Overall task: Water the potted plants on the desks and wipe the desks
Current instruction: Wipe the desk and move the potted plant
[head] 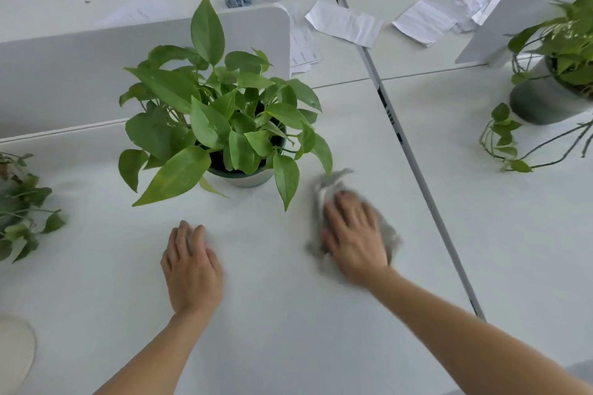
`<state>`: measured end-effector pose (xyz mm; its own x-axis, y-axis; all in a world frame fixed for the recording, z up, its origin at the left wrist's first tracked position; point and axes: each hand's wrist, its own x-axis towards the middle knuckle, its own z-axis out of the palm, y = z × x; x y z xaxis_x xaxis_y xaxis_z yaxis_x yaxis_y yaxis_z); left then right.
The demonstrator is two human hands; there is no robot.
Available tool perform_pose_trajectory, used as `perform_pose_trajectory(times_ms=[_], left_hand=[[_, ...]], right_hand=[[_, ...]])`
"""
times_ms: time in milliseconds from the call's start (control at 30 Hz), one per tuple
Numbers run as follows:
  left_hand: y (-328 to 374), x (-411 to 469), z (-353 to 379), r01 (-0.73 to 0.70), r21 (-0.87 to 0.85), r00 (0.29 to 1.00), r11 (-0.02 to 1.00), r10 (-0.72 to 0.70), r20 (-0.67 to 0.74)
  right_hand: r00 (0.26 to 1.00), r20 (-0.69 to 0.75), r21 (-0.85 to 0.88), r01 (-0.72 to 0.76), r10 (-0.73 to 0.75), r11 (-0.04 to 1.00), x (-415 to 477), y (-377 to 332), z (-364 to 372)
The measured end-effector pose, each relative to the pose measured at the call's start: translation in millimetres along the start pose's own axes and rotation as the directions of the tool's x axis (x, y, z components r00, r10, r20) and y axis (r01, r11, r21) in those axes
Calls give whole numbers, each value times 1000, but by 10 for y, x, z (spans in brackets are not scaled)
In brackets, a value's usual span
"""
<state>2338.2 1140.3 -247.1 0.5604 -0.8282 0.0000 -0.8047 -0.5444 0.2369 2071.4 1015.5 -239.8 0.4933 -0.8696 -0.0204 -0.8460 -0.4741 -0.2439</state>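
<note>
Bare white desk point(272, 314) surface lies open in front of the leafy green potted plant point(221, 125), bounded at right by a grey metal divider strip point(426, 176). The right hand point(354, 234), fingers spread, presses a crumpled grey cloth point(390, 239) (blurred) flat beside the pot; the left hand point(191, 266) rests palm-down, fingers together, holding nothing.

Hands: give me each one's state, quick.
Left hand: open, flat on the desk, holding nothing.
Right hand: open, palm pressing the grey cloth onto the desk.
</note>
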Motion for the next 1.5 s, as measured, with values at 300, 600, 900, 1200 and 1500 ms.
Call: perform_pose_trajectory(times_ms=[300,600,900,1200,1500], left_hand=[[-7,46,31,-18,19,999,1000,17,28],[11,55,34,-7,-9,1000,1000,7,7],[-19,76,52,-11,16,1000,1000,11,8],[19,71,21,3,4,999,1000,-3,39],[-30,85,30,-26,9,998,1000,25,62]], right_hand=[[946,58,-103,-311,318,945,1805,877,-367],[800,342,-119,557,-492,822,1373,531,-296],[943,101,-115,-305,317,945,2430,731,-307],[734,423,-76,613,-531,787,817,718,-304],[907,101,-92,-400,408,912,1587,-47,4]])
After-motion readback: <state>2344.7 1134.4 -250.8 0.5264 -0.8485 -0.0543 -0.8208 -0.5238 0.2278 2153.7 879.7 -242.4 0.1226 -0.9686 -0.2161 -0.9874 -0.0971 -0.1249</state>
